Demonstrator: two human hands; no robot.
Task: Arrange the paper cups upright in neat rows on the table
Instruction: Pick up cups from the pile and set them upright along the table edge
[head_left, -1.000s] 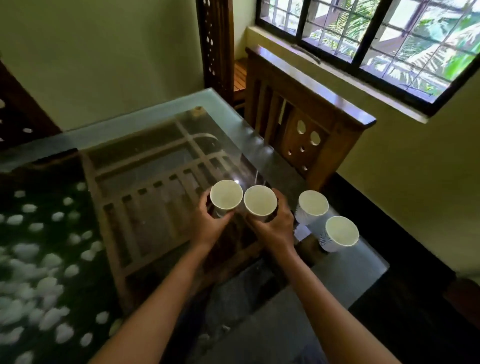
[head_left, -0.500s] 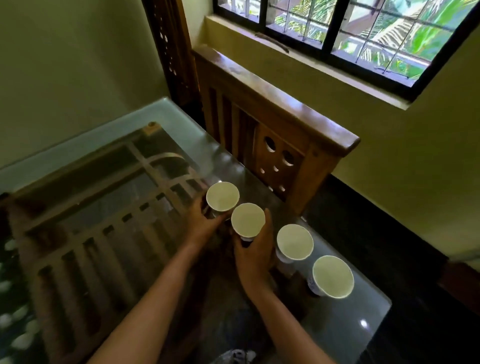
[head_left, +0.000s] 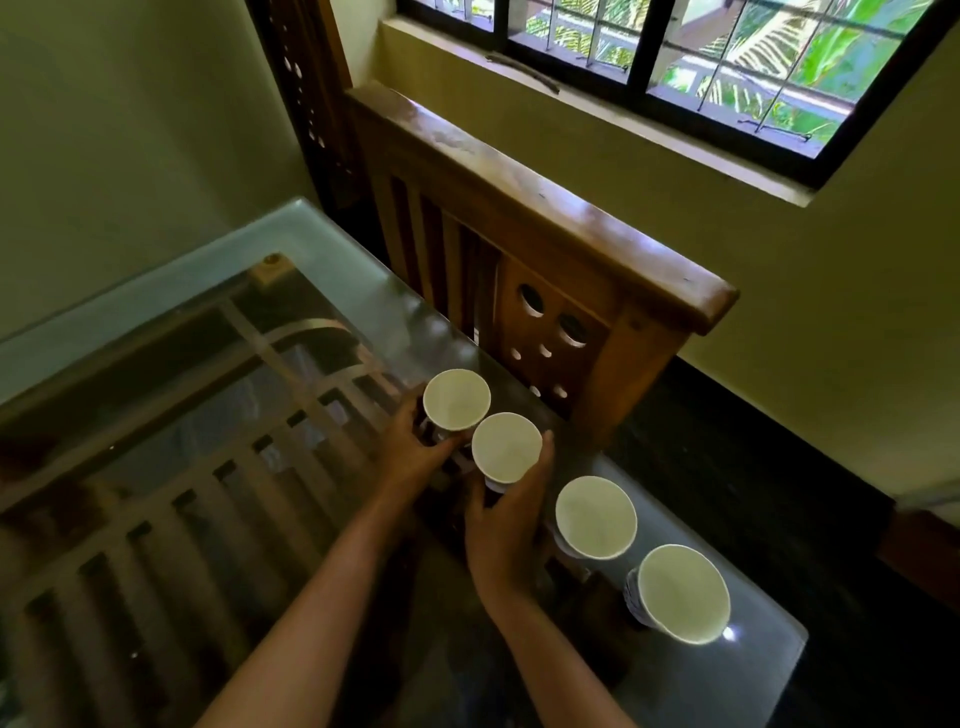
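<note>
Several white paper cups stand upright in a diagonal line along the right side of the glass table (head_left: 171, 322). My left hand (head_left: 410, 452) grips the farthest cup (head_left: 456, 400) from the left side. Just behind it, my right hand (head_left: 506, 525) wraps round the second cup (head_left: 506, 448), fingertips showing at its right side. The two held cups nearly touch at their rims. A third cup (head_left: 596, 517) and a fourth cup (head_left: 683, 592) stand free nearer the table's right corner, a gap between them and the held pair.
A wooden chair back (head_left: 535, 244) stands tight against the table's right edge beside the cups. A dark carved wooden post (head_left: 306, 98) rises at the far corner. The window (head_left: 675, 57) and yellow wall lie beyond. Wooden slats show through the glass on the left.
The view has swung right and closer. Both hands have kept hold of their cups, which now line up more with the two free cups.
</note>
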